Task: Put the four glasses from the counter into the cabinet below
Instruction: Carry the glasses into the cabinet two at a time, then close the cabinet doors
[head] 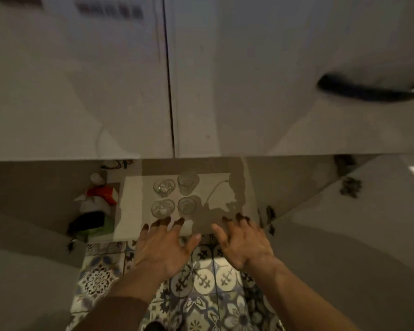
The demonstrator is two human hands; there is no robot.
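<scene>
Four glasses (pixel 175 195) stand in a two-by-two block on the cabinet shelf (pixel 215 182) below the counter. The left hand (pixel 164 249), at 6 o'clock of the block, and right hand (pixel 243 244), at 4 o'clock, hover with fingers spread, holding nothing, above the patterned floor tiles (pixel 201 295).

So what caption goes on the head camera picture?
Four glasses stand on the cabinet shelf, while the left hand and right hand hover open at its edge.
</scene>
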